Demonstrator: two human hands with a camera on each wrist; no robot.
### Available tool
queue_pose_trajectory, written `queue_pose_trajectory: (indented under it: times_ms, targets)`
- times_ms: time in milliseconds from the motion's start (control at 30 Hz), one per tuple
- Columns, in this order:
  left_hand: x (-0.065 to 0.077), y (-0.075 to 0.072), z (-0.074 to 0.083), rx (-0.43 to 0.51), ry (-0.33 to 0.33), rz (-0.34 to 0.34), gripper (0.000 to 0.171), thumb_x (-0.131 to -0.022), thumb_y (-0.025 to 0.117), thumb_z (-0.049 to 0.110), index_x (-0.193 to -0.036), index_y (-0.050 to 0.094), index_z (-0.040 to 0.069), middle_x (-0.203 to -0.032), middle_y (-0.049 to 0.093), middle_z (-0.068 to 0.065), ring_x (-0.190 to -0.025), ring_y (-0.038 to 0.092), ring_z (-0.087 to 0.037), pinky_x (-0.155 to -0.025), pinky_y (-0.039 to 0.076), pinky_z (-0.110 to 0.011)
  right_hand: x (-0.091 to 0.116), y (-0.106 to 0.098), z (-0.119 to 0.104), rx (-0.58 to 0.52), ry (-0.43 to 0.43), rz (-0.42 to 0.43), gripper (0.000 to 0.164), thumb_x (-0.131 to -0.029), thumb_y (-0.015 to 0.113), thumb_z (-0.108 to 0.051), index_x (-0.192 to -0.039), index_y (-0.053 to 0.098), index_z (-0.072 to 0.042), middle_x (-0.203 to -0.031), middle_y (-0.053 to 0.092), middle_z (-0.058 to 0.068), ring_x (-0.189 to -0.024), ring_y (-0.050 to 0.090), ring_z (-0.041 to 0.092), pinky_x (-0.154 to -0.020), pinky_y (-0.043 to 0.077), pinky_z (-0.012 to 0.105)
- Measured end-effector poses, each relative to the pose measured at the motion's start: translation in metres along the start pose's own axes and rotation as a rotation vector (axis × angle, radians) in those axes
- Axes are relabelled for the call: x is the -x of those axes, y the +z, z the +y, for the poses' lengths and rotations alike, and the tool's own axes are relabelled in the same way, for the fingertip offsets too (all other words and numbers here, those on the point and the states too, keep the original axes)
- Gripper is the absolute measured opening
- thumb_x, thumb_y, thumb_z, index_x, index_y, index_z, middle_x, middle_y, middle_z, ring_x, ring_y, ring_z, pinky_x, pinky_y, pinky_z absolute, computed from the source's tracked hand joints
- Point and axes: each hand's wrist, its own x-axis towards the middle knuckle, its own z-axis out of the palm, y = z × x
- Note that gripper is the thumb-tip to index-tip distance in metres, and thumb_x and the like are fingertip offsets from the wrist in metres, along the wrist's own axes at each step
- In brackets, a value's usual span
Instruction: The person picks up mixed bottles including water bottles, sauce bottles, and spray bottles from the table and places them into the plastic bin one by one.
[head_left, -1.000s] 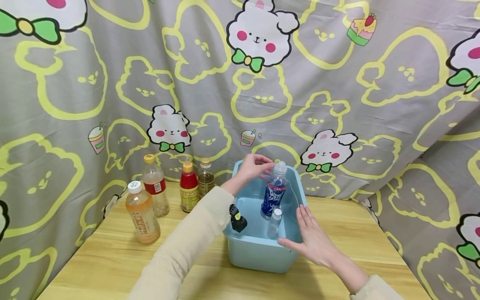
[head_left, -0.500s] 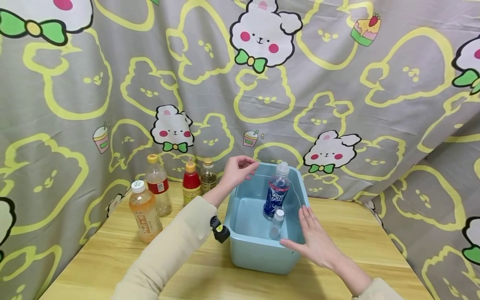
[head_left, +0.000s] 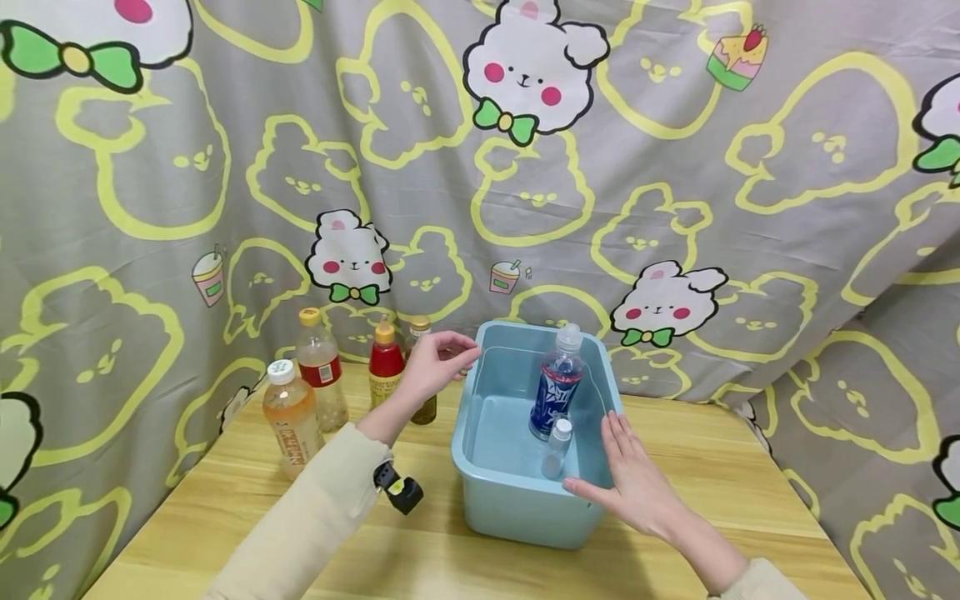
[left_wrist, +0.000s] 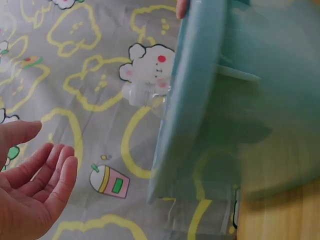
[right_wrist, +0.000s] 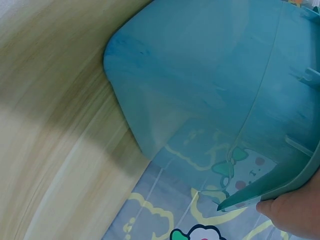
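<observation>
A light blue plastic bin [head_left: 525, 508] stands on the wooden table. Inside it are a dark blue drink bottle [head_left: 557, 392] with a clear cap and, in front of that, a small clear bottle [head_left: 556, 450] with a white cap. My right hand [head_left: 636, 477] rests at the bin's near right corner, fingers straight along the rim and thumb at the front edge. Just past the bin's left rim, my left hand [head_left: 438, 364] is in the air with loosely bent fingers. Seen in the left wrist view, the left hand [left_wrist: 37, 185] holds nothing and is apart from the bin.
Left of the bin stand an orange drink bottle [head_left: 291, 421], a clear bottle with a red label [head_left: 321, 371], a red sauce bottle [head_left: 386, 364] and a dark bottle [head_left: 424, 410], partly behind my left hand. A patterned curtain [head_left: 420, 167] hangs behind the table.
My left hand has drawn away from the blue bottle's cap and moved left, out over the bin's left rim. The right hand stays on the rim.
</observation>
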Motion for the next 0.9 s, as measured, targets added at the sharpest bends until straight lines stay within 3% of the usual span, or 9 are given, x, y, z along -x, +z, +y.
queue_pose_trajectory:
  times_ms: [167,300,533,900]
  targets:
    - [0.017,-0.011,-0.002,-0.037,0.027,0.028,0.019,-0.082,0.064,0.012,-0.092,0.062,-0.003,-0.084,0.063,-0.013,-0.069,0.057,-0.021,-0.060,0.052,-0.030,-0.001,0.000,0.001,-0.002,-0.006,0.003,0.099,-0.076,0.053,-0.061,-0.136,0.018,0.011,-0.142,0.012,0.026,-0.131,0.007,0.038,-0.102,0.015,0.052]
    - [0.023,-0.019,-0.018,-0.093,0.066,0.073,0.018,-0.080,0.066,0.016,-0.090,0.064,0.001,-0.082,0.063,-0.008,-0.070,0.057,-0.020,-0.059,0.049,-0.026,-0.001,0.000,0.001,-0.003,-0.006,0.005,0.099,-0.076,0.054,-0.061,-0.136,0.018,0.010,-0.142,0.012,0.026,-0.131,0.007,0.038,-0.101,0.016,0.052]
    - [0.043,-0.034,-0.028,-0.167,0.120,0.143,0.016,-0.080,0.067,0.014,-0.090,0.064,0.002,-0.084,0.063,-0.007,-0.076,0.058,-0.021,-0.071,0.048,-0.034,-0.001,-0.001,0.001,-0.003,-0.007,0.004,0.099,-0.076,0.053,-0.061,-0.136,0.018,0.010,-0.142,0.012,0.026,-0.131,0.006,0.037,-0.102,0.016,0.052]
    - [0.072,-0.055,-0.039,-0.187,0.066,0.255,0.020,-0.080,0.066,0.012,-0.095,0.061,0.000,-0.094,0.061,-0.013,-0.080,0.058,-0.023,-0.063,0.048,-0.024,0.000,0.000,0.002,0.001,-0.002,0.001,0.100,-0.076,0.052,-0.062,-0.136,0.017,0.009,-0.143,0.011,0.025,-0.131,0.006,0.037,-0.102,0.015,0.052]
